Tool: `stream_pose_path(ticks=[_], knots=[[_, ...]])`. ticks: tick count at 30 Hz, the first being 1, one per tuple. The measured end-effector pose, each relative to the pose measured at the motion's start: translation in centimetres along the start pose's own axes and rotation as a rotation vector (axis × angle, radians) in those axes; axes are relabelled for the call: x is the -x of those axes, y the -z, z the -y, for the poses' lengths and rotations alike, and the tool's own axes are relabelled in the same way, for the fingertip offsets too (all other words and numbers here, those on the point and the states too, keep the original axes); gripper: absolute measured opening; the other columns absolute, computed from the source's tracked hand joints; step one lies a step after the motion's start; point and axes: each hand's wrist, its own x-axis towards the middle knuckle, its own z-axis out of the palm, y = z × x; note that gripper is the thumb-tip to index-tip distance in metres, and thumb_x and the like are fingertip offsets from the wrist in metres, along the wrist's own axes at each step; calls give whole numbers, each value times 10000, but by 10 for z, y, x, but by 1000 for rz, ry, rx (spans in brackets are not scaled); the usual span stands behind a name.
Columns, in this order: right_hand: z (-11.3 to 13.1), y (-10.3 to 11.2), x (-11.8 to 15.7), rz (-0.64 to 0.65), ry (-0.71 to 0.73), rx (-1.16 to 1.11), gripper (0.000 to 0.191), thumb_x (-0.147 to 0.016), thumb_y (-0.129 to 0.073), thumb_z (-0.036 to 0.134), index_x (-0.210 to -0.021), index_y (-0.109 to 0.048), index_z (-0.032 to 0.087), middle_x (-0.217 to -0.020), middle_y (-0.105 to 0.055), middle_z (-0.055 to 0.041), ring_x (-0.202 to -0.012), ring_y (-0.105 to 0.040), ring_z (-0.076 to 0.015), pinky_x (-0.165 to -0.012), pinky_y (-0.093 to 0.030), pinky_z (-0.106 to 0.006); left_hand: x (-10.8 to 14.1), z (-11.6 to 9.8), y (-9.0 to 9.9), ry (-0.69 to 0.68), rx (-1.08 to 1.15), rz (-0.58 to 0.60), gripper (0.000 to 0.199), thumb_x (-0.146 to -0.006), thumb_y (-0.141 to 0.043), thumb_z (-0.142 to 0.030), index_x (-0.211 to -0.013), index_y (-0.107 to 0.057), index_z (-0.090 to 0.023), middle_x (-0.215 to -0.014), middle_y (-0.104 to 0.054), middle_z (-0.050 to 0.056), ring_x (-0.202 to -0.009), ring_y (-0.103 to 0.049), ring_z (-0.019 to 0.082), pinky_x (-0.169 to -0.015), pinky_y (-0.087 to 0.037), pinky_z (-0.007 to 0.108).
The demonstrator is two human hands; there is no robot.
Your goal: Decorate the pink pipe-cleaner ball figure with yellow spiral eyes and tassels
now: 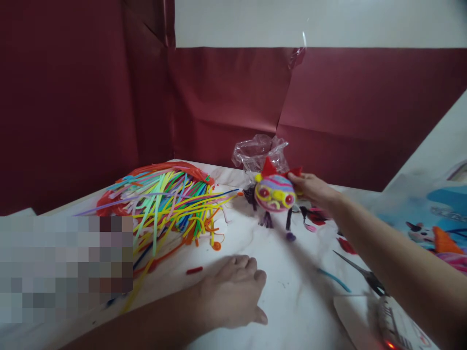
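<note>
A pipe-cleaner animal figure [276, 194] stands on the white table, with a round striped head, red eyes, red pointed ears and thin dark legs. My right hand [310, 187] reaches in from the right and pinches the figure at its red ear; part of the figure behind the fingers is hidden. Low over the table in front, my left hand [237, 291] is palm down with nothing in it, its thumb apart and its fingers loosely bent. A short red pipe-cleaner piece [194, 270] lies just left of that hand.
A heap of colourful pipe cleaners [175, 204] spreads at the left on red plastic. Clear crumpled plastic [260, 150] is behind the figure. At right lie scissors [365, 277], a blue strip [333, 280] and a white device [392, 321] with a red light. Dark red sheeting [226, 97] backs the table.
</note>
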Motion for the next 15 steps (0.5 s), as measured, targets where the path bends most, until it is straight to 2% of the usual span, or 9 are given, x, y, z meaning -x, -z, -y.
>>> stream_pose_path(ticks=[4,7,10,15], knots=[[43,17,0,-53,113,-265,352,-944,-439,428,-1140,-527,149,-1008,-602,-62,-776,-611,-156,-666,-527,-329,0,1,-3,-17,-8,-13,536,-779,-557,-543,-1081,-569,-100,-1119,-588,188,-1067,-523,323,-865,-431,428],[61,18,7,-13,159,-360,332,-936,-466,402,-1139,-539,150,-1051,-601,-67,-835,-613,-172,-715,-523,-355,-1,1,-3,-11,-2,-6,540,-779,-554,-549,-1090,-565,-107,-1148,-578,186,-1080,-518,320,-878,-430,427],[59,10,16,67,84,-371,285,-935,-476,380,-1073,-578,153,-1021,-622,-64,-827,-617,-169,-719,-524,-355,-1,0,-1,-10,-6,-7,535,-780,-556,-543,-1084,-566,-104,-1142,-579,186,-1084,-517,322,-884,-429,430],[38,-5,27,182,-93,-308,225,-940,-472,364,-970,-614,193,-958,-641,-53,-772,-610,-146,-678,-526,-310,-1,0,0,-2,-10,1,535,-777,-563,-535,-1096,-561,-105,-1136,-581,186,-1080,-516,325,-878,-427,432]])
